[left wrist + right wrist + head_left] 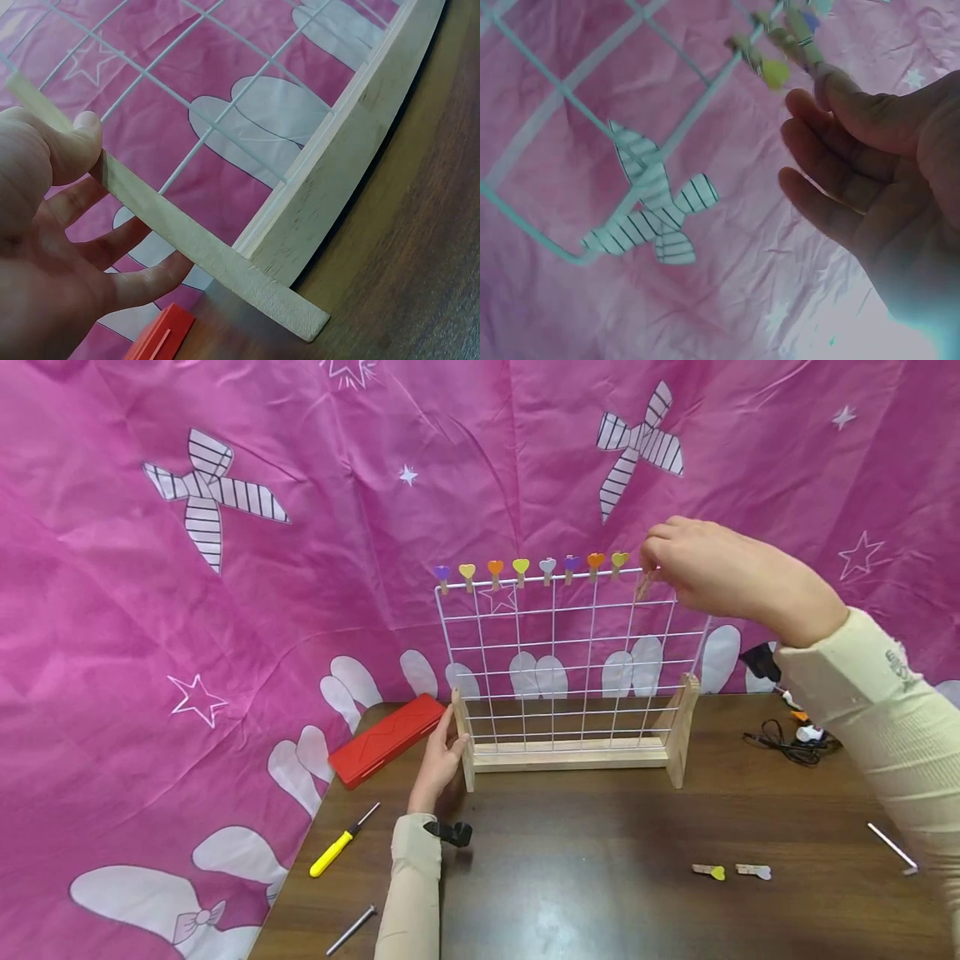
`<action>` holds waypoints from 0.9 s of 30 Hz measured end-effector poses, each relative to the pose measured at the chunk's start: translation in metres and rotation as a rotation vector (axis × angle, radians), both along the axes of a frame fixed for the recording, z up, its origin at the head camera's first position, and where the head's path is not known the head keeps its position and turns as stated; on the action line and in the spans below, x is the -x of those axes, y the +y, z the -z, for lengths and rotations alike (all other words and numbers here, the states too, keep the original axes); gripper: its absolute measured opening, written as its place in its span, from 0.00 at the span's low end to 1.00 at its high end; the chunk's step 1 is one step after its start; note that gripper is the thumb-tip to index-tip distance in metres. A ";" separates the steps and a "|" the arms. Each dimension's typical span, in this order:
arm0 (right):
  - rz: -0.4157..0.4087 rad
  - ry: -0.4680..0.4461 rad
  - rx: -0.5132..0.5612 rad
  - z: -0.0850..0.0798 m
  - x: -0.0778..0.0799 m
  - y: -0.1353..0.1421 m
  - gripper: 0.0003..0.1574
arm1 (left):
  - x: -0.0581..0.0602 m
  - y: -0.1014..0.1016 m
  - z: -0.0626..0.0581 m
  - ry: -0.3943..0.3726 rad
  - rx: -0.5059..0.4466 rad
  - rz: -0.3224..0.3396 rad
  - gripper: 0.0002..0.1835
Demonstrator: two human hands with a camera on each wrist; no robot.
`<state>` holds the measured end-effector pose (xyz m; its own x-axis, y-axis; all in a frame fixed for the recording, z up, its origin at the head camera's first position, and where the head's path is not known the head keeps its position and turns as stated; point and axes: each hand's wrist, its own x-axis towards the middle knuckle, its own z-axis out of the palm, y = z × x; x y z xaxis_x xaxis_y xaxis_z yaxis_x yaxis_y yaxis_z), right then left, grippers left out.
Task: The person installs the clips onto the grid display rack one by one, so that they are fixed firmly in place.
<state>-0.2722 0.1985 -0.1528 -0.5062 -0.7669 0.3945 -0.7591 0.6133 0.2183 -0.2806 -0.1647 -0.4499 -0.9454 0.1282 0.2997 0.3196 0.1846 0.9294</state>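
Observation:
A white wire grid [553, 647] stands upright in a wooden stand [570, 762]. Along its top wire sits a row of small wooden clothespins with coloured hearts, such as an orange-heart clothespin [496, 570]. My left hand [438, 760] holds the stand's left upright [187, 229], thumb on one side and fingers behind. At the right part of the top wire, my right hand [708, 564] pinches a clothespin [644, 585] by its end between thumb and forefinger. In the right wrist view this clothespin [804, 37] overlaps the row; the other fingers are loosely bent.
Two more clothespins, one with a yellow-green heart [709, 872] and one with a white heart [753, 871], lie on the table. Around the sides are a red case [386, 741], a yellow screwdriver [333, 852], a metal bolt [351, 931], a hex key [892, 847] and black cable [791, 745].

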 end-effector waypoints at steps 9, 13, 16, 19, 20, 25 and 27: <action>0.097 -0.003 -0.115 -0.023 0.028 -0.011 0.12 | 0.000 -0.001 0.000 0.003 -0.004 0.007 0.36; 0.105 -0.038 -0.131 -0.020 0.037 -0.013 0.11 | -0.001 -0.001 0.000 -0.012 0.006 -0.002 0.36; 0.107 -0.057 -0.136 -0.018 0.040 -0.015 0.10 | -0.001 -0.002 0.001 -0.015 0.008 0.003 0.36; 0.123 -0.062 -0.122 -0.017 0.039 -0.016 0.08 | 0.000 -0.002 0.001 -0.010 0.000 0.012 0.36; 0.134 -0.064 -0.112 -0.017 0.038 -0.016 0.07 | 0.000 -0.002 0.001 -0.008 -0.003 0.012 0.36; 0.220 -0.104 -0.033 -0.015 0.029 -0.014 0.06 | 0.000 -0.002 -0.001 0.007 0.005 0.010 0.36; 0.233 -0.112 0.010 -0.011 0.025 -0.009 0.09 | 0.001 -0.002 -0.001 0.006 0.013 0.009 0.36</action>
<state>-0.2974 0.1892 -0.1414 -0.7099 -0.6208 0.3325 -0.6161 0.7762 0.1339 -0.2811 -0.1668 -0.4493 -0.9422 0.1410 0.3041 0.3274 0.1933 0.9249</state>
